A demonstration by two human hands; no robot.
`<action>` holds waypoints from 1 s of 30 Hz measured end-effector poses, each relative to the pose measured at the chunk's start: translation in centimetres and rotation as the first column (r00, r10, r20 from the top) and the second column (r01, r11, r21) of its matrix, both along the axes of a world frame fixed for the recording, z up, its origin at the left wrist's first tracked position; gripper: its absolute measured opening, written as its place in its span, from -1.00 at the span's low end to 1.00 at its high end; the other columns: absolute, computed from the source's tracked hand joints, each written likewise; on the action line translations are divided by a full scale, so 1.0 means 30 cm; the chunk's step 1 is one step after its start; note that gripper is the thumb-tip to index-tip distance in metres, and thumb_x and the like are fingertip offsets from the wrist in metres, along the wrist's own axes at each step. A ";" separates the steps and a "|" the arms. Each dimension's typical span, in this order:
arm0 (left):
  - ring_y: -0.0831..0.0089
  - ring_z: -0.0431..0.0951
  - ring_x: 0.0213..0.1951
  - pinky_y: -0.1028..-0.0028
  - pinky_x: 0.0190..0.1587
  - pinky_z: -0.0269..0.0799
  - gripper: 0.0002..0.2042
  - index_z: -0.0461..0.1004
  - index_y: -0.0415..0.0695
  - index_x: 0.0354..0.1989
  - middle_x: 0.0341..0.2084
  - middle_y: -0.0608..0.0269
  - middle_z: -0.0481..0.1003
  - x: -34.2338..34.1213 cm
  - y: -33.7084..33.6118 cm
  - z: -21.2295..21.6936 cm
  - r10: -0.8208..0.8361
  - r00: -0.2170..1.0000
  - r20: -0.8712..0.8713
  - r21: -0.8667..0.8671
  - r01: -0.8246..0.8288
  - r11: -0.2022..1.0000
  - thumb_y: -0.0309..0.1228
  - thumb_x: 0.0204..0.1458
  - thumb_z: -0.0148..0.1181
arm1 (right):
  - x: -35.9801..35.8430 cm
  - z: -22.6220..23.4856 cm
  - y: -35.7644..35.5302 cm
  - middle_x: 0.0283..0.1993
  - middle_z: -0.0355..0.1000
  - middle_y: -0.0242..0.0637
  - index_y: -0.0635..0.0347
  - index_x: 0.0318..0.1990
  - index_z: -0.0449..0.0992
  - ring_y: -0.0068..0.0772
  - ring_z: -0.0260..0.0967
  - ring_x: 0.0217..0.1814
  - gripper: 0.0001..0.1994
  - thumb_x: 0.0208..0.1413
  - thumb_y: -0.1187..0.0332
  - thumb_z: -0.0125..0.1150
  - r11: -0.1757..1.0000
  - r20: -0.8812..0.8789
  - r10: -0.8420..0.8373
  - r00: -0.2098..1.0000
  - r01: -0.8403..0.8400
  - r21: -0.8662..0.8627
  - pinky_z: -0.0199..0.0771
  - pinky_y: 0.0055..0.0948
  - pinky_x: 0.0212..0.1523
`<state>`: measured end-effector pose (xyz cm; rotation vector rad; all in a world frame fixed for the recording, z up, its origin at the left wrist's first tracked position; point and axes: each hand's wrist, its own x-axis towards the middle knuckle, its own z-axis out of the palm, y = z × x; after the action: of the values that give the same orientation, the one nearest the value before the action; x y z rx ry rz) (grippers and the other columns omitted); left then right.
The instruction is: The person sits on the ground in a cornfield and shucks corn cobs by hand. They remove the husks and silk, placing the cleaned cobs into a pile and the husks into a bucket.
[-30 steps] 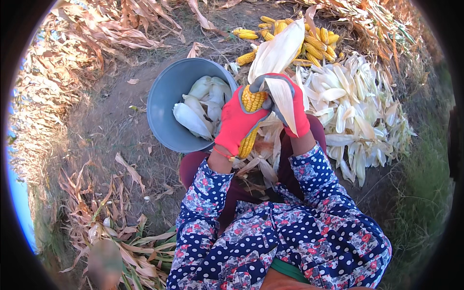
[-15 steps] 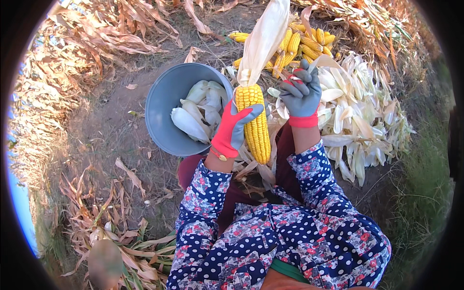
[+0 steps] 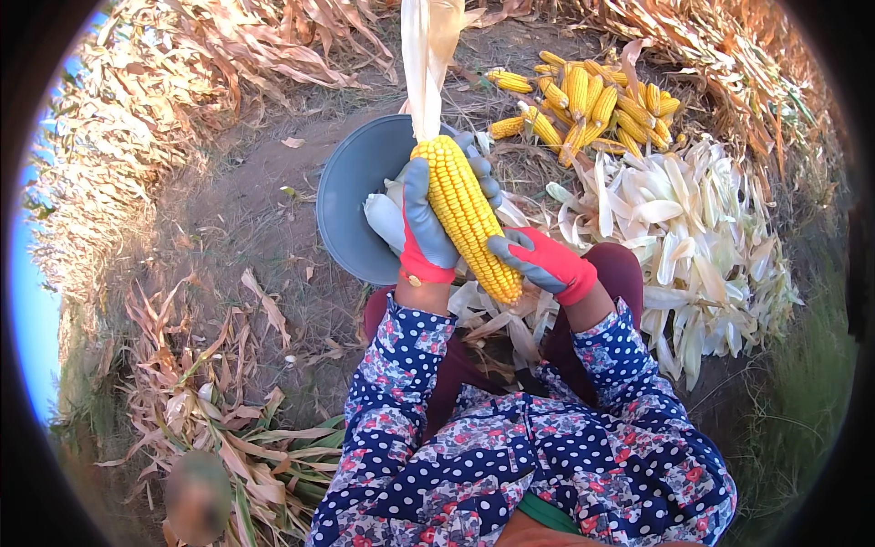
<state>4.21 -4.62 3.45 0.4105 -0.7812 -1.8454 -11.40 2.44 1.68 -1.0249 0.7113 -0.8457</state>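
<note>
A yellow ear of corn (image 3: pixel 463 214) lies slanted in front of me, its kernels bare and a long pale husk (image 3: pixel 427 64) still attached at its upper end. My left hand (image 3: pixel 427 219), in a grey and red glove, is closed round the upper part, with fingertips showing past the far side. Against the lower end presses my right hand (image 3: pixel 551 263), gloved alike, its fingers bent onto the kernels and partly hidden. Behind my left hand, a grey bucket (image 3: pixel 351 196) holds pale husk-covered ears (image 3: pixel 386 219), partly covered by the hand.
Several husked yellow ears (image 3: pixel 592 105) are heaped beyond my right hand. A pile of stripped pale husks (image 3: pixel 684 237) spreads along my right side. Dry stalks and leaves (image 3: pixel 219 410) lie at the near left, and more dry leaves (image 3: pixel 246 46) cover the far left ground.
My right hand has come down from near the husk pile onto the ear's lower end. The ear has tilted, its husk end swinging left, and my left hand now wraps it from behind.
</note>
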 end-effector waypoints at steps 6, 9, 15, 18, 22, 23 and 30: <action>0.47 0.55 -0.32 0.52 -0.26 0.50 -0.58 0.37 -0.18 0.00 -0.30 0.23 0.52 -0.022 -0.015 -0.043 0.217 0.936 0.276 -0.055 -0.210 0.976 -0.09 0.15 0.07 | 0.054 -0.120 0.001 -0.19 0.52 -0.16 0.30 0.04 0.44 -0.35 0.49 -0.14 -0.40 -0.03 -0.01 0.33 0.883 -0.351 -0.414 0.840 0.276 -0.381 0.43 -0.41 -0.10; 0.54 0.52 -0.21 0.56 -0.15 0.44 -0.64 0.36 -0.20 0.04 -0.21 0.28 0.49 -0.025 -0.017 -0.092 0.267 0.865 0.425 -0.096 -0.250 0.963 -0.33 0.11 0.19 | 0.067 -0.098 -0.002 -0.26 0.50 -0.01 0.28 -0.06 0.47 -0.07 0.48 -0.18 -0.34 -0.16 -0.11 0.37 0.816 -0.575 -0.543 0.612 0.224 -0.533 0.44 -0.32 -0.20; 0.57 0.51 -0.24 0.56 -0.16 0.43 -0.62 0.38 -0.21 0.02 -0.23 0.32 0.50 -0.049 -0.011 -0.108 0.135 0.884 0.448 -0.023 -0.139 0.990 -0.45 0.02 0.27 | -0.063 -0.065 -0.053 -0.10 0.47 -0.39 0.30 0.05 0.42 -0.61 0.40 -0.17 -0.68 0.20 0.34 0.14 0.832 -0.115 -0.553 0.825 0.538 -0.139 0.41 -0.59 -0.15; 0.57 0.50 -0.24 0.56 -0.19 0.42 -0.59 0.38 -0.21 0.02 -0.24 0.31 0.50 -0.064 0.007 -0.103 0.122 0.853 0.507 -0.070 -0.100 0.993 -0.45 -0.01 0.30 | -0.122 -0.023 -0.150 -0.02 0.45 -0.31 0.32 0.08 0.39 -0.56 0.40 -0.02 -0.61 0.12 0.39 0.24 0.556 0.102 -0.806 0.583 0.805 -0.205 0.42 -0.55 0.01; 0.56 0.50 -0.24 0.54 -0.18 0.43 -0.59 0.37 -0.22 0.02 -0.22 0.30 0.49 -0.093 0.028 -0.109 0.047 0.854 0.518 -0.032 -0.035 0.999 -0.44 -0.02 0.31 | -0.151 0.067 -0.242 0.04 0.42 -0.20 0.27 0.01 0.45 -0.38 0.39 0.07 -0.61 0.02 0.39 0.34 0.189 0.178 -0.935 0.306 0.855 -0.482 0.39 -0.42 0.08; 0.56 0.50 -0.24 0.53 -0.18 0.43 -0.58 0.37 -0.22 0.02 -0.22 0.29 0.49 -0.106 0.029 -0.110 0.033 0.853 0.521 -0.036 -0.017 0.999 -0.44 -0.02 0.31 | -0.159 0.088 -0.263 0.05 0.40 -0.17 0.26 -0.01 0.46 -0.33 0.38 0.09 -0.62 0.00 0.38 0.36 0.123 0.178 -0.948 0.262 0.822 -0.557 0.38 -0.39 0.09; 0.55 0.50 -0.30 0.52 -0.27 0.43 -0.63 0.39 -0.19 -0.03 -0.29 0.30 0.47 -0.143 0.068 -0.119 0.011 0.784 0.620 -0.057 0.031 0.998 -0.35 0.01 0.28 | -0.156 -0.011 -0.330 0.14 0.33 -0.16 0.27 -0.08 0.52 -0.25 0.31 0.18 -0.69 -0.02 0.43 0.34 0.147 0.133 -0.957 0.259 0.824 -0.548 0.34 -0.36 0.12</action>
<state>-0.09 -2.57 -0.11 1.0092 -1.2839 -1.6879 -16.07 -7.46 1.35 -1.1422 1.4541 -2.1528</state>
